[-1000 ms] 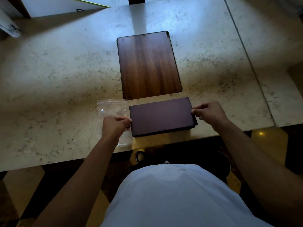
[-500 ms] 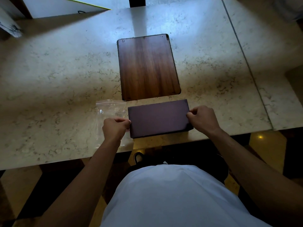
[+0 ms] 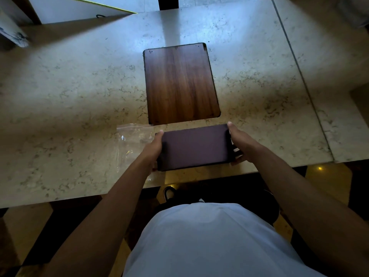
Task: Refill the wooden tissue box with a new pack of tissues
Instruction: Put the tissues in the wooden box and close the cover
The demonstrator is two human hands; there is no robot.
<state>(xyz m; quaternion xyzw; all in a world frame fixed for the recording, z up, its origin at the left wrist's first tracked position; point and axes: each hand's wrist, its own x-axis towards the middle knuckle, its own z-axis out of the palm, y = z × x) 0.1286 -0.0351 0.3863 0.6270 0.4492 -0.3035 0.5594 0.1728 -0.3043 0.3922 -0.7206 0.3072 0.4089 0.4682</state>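
A dark purple-brown rectangular box [image 3: 194, 148] lies near the front edge of the marble table [image 3: 69, 96]. My left hand [image 3: 153, 146] grips its left end and my right hand [image 3: 239, 140] grips its right end, fingers along the sides. Just behind it lies a flat walnut-coloured wooden panel [image 3: 180, 82] with rounded corners. A clear plastic wrapper [image 3: 133, 140] lies flat to the left of the box, partly under my left wrist. No tissues are visible.
A seam [image 3: 299, 76] divides the marble top at the right. A white board or bag [image 3: 79, 7] with a yellow edge stands at the back left. The table's front edge runs just below the box, with dark floor beneath.
Both hands have shifted from pinching the box's ends to clasping its sides, fingers reaching further back. The box has moved slightly and sits squarer to me.
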